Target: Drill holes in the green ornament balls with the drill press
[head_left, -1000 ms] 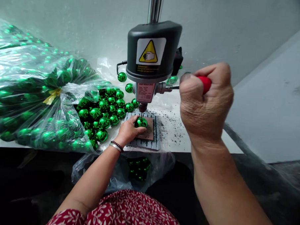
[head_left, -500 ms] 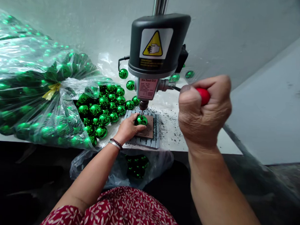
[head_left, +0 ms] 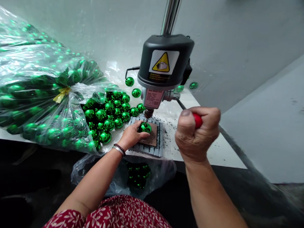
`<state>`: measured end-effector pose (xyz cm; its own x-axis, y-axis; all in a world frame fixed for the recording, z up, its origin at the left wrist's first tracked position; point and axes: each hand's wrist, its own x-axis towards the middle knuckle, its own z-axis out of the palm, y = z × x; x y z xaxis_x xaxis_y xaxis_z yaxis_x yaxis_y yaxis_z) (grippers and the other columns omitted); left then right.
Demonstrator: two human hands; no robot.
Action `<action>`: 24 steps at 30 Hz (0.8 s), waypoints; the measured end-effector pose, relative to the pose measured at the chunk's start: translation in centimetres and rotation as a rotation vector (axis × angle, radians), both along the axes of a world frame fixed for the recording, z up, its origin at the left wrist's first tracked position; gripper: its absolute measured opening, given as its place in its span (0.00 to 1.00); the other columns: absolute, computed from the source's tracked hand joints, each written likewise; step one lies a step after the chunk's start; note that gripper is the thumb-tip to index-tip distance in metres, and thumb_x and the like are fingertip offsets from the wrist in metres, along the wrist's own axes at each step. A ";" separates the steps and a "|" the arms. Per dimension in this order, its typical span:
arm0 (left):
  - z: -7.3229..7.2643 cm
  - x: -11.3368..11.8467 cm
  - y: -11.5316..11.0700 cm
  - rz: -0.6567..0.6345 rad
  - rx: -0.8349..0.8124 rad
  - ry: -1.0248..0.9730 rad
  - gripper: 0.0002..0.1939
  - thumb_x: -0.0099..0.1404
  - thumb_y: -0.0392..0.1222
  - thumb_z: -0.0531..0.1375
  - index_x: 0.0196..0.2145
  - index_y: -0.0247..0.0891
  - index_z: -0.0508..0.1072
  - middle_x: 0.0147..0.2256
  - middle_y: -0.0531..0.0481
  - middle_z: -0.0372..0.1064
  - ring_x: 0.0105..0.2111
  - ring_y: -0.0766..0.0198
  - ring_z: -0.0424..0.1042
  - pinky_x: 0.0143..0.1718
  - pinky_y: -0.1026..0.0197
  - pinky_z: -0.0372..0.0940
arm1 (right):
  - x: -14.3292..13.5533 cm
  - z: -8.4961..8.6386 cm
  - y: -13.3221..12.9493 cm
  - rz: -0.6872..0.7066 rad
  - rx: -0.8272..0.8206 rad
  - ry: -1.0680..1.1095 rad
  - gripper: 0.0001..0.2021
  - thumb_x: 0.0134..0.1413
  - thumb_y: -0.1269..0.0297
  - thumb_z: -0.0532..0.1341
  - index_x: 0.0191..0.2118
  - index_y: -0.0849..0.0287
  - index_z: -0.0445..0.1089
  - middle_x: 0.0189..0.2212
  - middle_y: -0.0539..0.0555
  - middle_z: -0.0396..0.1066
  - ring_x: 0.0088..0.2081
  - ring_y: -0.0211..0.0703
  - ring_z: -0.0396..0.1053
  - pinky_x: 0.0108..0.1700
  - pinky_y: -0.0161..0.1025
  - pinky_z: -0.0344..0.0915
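Note:
My left hand (head_left: 132, 136) grips a shiny green ball (head_left: 145, 127) between thumb and fingers, on a brown board (head_left: 152, 139) laid over the grey slotted base (head_left: 150, 151) of a small bench drill. The bit and chuck (head_left: 148, 113) point down at the top of the ball; whether the bit touches it I cannot tell. My right hand (head_left: 198, 132) is closed in a fist round the red knob (head_left: 197, 120) of the feed lever (head_left: 181, 104). Above the ball stands the dark drill head (head_left: 166, 61) with a yellow warning sticker.
A large clear plastic bag (head_left: 36, 99), tied with a yellow strip (head_left: 62, 95), holds many green balls at the left. Loose balls (head_left: 109, 107) lie beside it. Another bag of balls (head_left: 159, 174) hangs below the table's front edge. Dark shavings dot the white table (head_left: 215, 152).
My right hand has swung the red-knobbed lever downward, and the chuck sits closer to the ball. My left hand still holds the ball on the board. The view has tilted slightly.

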<state>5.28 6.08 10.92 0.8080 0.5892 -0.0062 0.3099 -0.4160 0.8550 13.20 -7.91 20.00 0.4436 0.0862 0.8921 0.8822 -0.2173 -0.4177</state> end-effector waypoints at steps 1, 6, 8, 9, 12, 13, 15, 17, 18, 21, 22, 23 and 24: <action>0.0 0.0 0.0 -0.001 -0.004 -0.005 0.32 0.51 0.46 0.67 0.54 0.41 0.71 0.44 0.46 0.75 0.44 0.53 0.72 0.48 0.57 0.64 | 0.0 -0.1 0.0 -0.003 0.005 -0.008 0.07 0.57 0.61 0.54 0.32 0.58 0.61 0.24 0.47 0.63 0.25 0.27 0.60 0.29 0.28 0.59; -0.3 -0.1 0.1 -0.021 0.023 -0.035 0.29 0.52 0.46 0.67 0.53 0.42 0.71 0.43 0.47 0.75 0.42 0.55 0.72 0.46 0.57 0.64 | -0.1 -1.5 0.0 0.001 0.027 -0.024 0.05 0.56 0.63 0.54 0.32 0.59 0.61 0.25 0.47 0.64 0.26 0.27 0.61 0.30 0.28 0.60; -0.4 -0.1 0.1 -0.032 0.037 -0.043 0.30 0.52 0.46 0.66 0.53 0.41 0.71 0.43 0.47 0.75 0.41 0.55 0.72 0.45 0.57 0.64 | -0.2 -2.2 0.0 0.019 0.025 -0.029 0.05 0.56 0.63 0.55 0.32 0.59 0.61 0.25 0.48 0.64 0.27 0.28 0.62 0.31 0.28 0.61; -0.4 -0.1 0.2 -0.036 0.043 -0.045 0.29 0.53 0.46 0.66 0.53 0.41 0.71 0.43 0.47 0.75 0.41 0.55 0.72 0.45 0.57 0.64 | -0.3 -2.4 -0.1 0.025 0.025 -0.029 0.05 0.56 0.63 0.55 0.32 0.59 0.61 0.25 0.48 0.64 0.27 0.28 0.62 0.31 0.29 0.61; -0.3 0.0 0.2 -0.035 0.050 -0.035 0.29 0.52 0.46 0.66 0.53 0.41 0.71 0.41 0.48 0.75 0.40 0.56 0.72 0.44 0.58 0.65 | -0.2 -1.5 0.1 0.020 0.038 -0.006 0.07 0.56 0.62 0.54 0.32 0.60 0.61 0.24 0.48 0.62 0.26 0.28 0.61 0.30 0.29 0.60; -0.3 0.0 0.1 -0.029 0.050 -0.026 0.29 0.52 0.46 0.66 0.52 0.42 0.71 0.41 0.49 0.75 0.40 0.56 0.72 0.43 0.58 0.64 | -0.1 -0.7 0.3 0.012 0.044 0.008 0.08 0.56 0.61 0.53 0.31 0.60 0.61 0.24 0.48 0.62 0.26 0.27 0.59 0.29 0.29 0.58; -0.2 0.0 -0.1 -0.008 0.049 -0.010 0.29 0.51 0.46 0.67 0.51 0.41 0.71 0.38 0.50 0.74 0.38 0.57 0.71 0.41 0.59 0.64 | 0.3 1.7 0.8 -0.001 0.053 0.044 0.11 0.56 0.59 0.53 0.30 0.61 0.60 0.23 0.48 0.60 0.25 0.26 0.56 0.28 0.28 0.55; 0.0 -0.3 -0.4 0.002 0.047 -0.013 0.28 0.51 0.45 0.66 0.50 0.41 0.72 0.35 0.51 0.74 0.36 0.58 0.71 0.38 0.60 0.64 | 0.9 4.1 1.3 0.002 0.040 0.097 0.12 0.57 0.58 0.53 0.28 0.62 0.59 0.21 0.47 0.57 0.23 0.25 0.53 0.27 0.28 0.52; 0.0 -0.4 -0.6 0.001 0.045 -0.023 0.27 0.51 0.45 0.66 0.50 0.41 0.72 0.34 0.52 0.73 0.34 0.59 0.71 0.37 0.61 0.64 | 1.2 5.2 1.5 0.012 0.029 0.156 0.12 0.56 0.59 0.53 0.28 0.63 0.58 0.20 0.46 0.55 0.23 0.24 0.51 0.28 0.28 0.51; 0.1 -1.4 -1.0 -0.003 0.049 -0.049 0.26 0.51 0.45 0.66 0.49 0.41 0.72 0.33 0.53 0.73 0.32 0.61 0.70 0.34 0.62 0.63 | 1.7 6.9 1.9 0.025 0.012 0.256 0.10 0.55 0.63 0.55 0.26 0.64 0.57 0.20 0.45 0.53 0.23 0.23 0.49 0.29 0.28 0.49; 0.2 -1.9 -1.1 -0.006 0.053 -0.049 0.27 0.51 0.45 0.66 0.49 0.41 0.72 0.33 0.53 0.73 0.32 0.61 0.70 0.35 0.62 0.63 | 1.7 7.0 1.9 0.025 0.010 0.269 0.10 0.54 0.64 0.55 0.27 0.64 0.57 0.20 0.45 0.53 0.23 0.23 0.48 0.29 0.28 0.48; 0.3 -2.4 -1.2 -0.014 0.056 -0.047 0.27 0.51 0.45 0.66 0.50 0.40 0.72 0.34 0.52 0.73 0.33 0.61 0.70 0.36 0.62 0.64 | 1.7 7.0 1.9 0.022 0.007 0.277 0.10 0.54 0.64 0.55 0.27 0.64 0.58 0.20 0.44 0.53 0.23 0.23 0.48 0.29 0.28 0.48; 0.4 -3.1 -1.2 -0.035 0.053 -0.045 0.28 0.51 0.45 0.66 0.50 0.39 0.71 0.36 0.50 0.74 0.35 0.60 0.71 0.38 0.61 0.64 | 1.6 6.9 1.9 0.015 0.006 0.283 0.09 0.54 0.65 0.56 0.27 0.64 0.58 0.20 0.44 0.53 0.24 0.23 0.48 0.30 0.28 0.48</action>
<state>2.21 4.84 11.27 0.8268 0.5592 0.0610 0.2564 -0.4712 0.8439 14.84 -6.01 26.87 0.6737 0.0895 0.7335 0.7335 -0.2016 -0.6491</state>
